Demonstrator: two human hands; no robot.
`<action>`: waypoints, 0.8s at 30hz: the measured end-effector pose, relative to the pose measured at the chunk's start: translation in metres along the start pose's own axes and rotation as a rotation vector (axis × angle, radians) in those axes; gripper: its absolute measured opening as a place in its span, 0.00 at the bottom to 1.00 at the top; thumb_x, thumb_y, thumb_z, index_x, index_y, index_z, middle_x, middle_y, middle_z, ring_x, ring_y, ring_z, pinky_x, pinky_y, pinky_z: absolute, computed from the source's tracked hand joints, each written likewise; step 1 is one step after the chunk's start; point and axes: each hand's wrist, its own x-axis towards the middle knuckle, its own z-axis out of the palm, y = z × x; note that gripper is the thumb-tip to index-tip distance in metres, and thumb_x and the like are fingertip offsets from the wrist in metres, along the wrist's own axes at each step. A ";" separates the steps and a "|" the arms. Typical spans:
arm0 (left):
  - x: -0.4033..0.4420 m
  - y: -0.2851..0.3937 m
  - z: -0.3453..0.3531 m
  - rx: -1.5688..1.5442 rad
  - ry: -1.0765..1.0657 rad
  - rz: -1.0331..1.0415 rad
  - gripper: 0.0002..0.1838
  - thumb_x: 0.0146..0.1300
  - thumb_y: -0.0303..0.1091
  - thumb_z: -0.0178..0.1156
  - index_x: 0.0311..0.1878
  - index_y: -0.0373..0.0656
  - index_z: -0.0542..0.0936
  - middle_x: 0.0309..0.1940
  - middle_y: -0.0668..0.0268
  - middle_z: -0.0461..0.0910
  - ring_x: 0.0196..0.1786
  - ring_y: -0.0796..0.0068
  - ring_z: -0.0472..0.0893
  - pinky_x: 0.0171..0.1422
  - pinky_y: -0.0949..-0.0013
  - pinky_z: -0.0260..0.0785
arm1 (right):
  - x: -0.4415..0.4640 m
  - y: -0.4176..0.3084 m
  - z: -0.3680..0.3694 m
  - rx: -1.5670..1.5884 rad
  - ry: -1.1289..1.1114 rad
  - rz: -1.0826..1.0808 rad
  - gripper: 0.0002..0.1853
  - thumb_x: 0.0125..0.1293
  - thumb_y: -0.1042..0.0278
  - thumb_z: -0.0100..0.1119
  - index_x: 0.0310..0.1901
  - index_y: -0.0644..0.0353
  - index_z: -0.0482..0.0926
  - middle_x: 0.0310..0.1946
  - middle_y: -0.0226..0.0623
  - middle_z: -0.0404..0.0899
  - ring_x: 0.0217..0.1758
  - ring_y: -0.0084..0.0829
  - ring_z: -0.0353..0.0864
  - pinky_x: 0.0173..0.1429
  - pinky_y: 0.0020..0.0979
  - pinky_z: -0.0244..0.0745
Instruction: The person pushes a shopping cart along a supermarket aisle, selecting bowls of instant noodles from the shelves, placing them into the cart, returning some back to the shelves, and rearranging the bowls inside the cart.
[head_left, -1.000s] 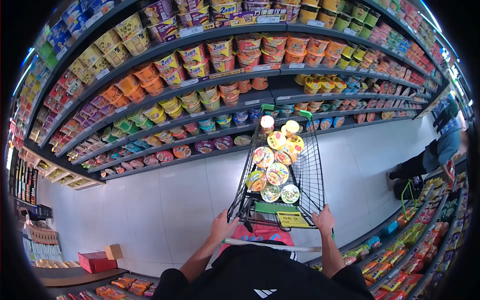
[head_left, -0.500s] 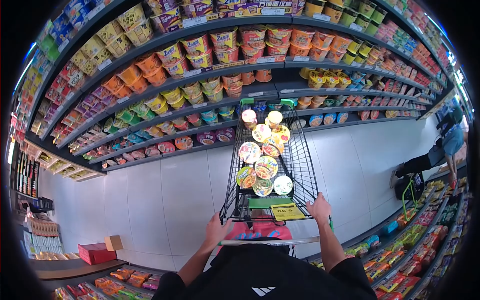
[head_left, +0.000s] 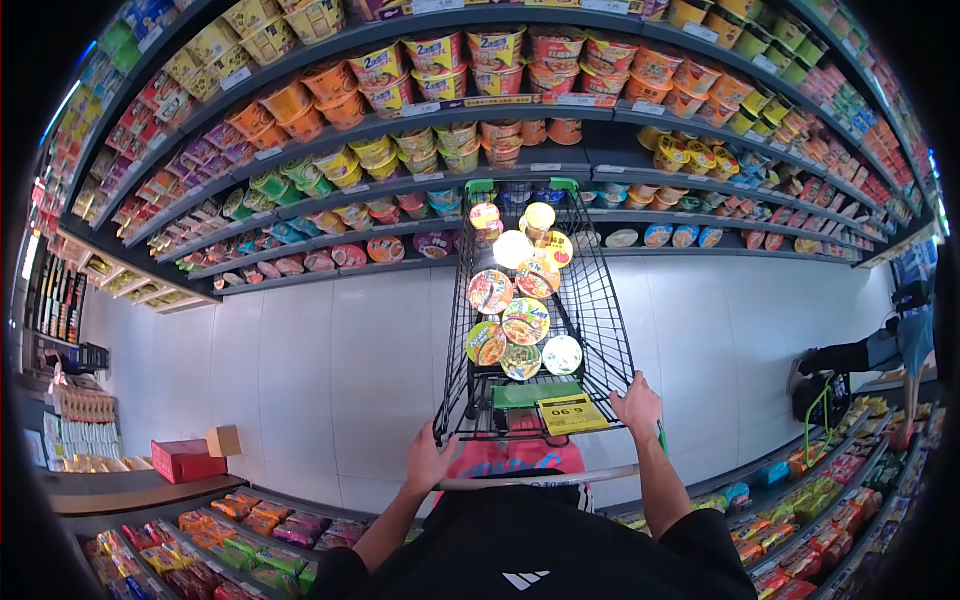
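Observation:
A black wire shopping cart [head_left: 606, 330] with green corner trim stands in front of me. Fingers of my left hand [head_left: 430, 460] are wrapped round its near left edge. On the near right edge, my right hand [head_left: 638, 403] is closed in the same way. Several instant noodle cups lie in the cart, mostly lids up, among them a round noodle bowl [head_left: 526, 321] and a white-lidded bowl [head_left: 562, 355]. A yellow price sign [head_left: 573, 414] hangs at the near end, beside a green panel [head_left: 537, 395]. Glare washes out some lids.
Shelves [head_left: 560, 110] of stacked noodle cups curve across the far side. Low racks of packets [head_left: 800, 530] run behind me. At right, a person [head_left: 880, 350] reaches toward a rack beside a black basket [head_left: 812, 398]. A red box [head_left: 188, 461] sits at left.
The cart has shifted slightly left relative to the shelves, which appear farther right and higher in view. Both hands keep their hold. The person at right has moved slightly, arm still lowered toward the rack.

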 end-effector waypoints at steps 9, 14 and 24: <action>-0.021 -0.030 0.004 -0.134 0.099 -0.024 0.25 0.72 0.46 0.73 0.59 0.36 0.79 0.47 0.47 0.86 0.49 0.41 0.88 0.55 0.47 0.80 | 0.006 -0.031 0.000 -0.024 -0.068 -0.062 0.31 0.64 0.49 0.72 0.58 0.63 0.75 0.49 0.51 0.89 0.48 0.57 0.92 0.57 0.54 0.85; -0.034 -0.042 0.001 -0.148 0.105 -0.085 0.26 0.72 0.46 0.74 0.59 0.36 0.79 0.47 0.47 0.87 0.49 0.43 0.88 0.55 0.48 0.81 | 0.015 -0.041 0.014 -0.072 -0.011 -0.164 0.30 0.63 0.47 0.72 0.56 0.61 0.72 0.45 0.51 0.90 0.42 0.56 0.93 0.50 0.55 0.88; -0.052 -0.041 -0.009 -0.131 0.129 -0.222 0.28 0.73 0.47 0.75 0.61 0.35 0.77 0.47 0.48 0.87 0.49 0.45 0.89 0.55 0.48 0.81 | 0.032 -0.085 0.007 -0.102 -0.067 -0.248 0.30 0.64 0.48 0.72 0.58 0.61 0.73 0.46 0.49 0.88 0.45 0.55 0.92 0.53 0.54 0.86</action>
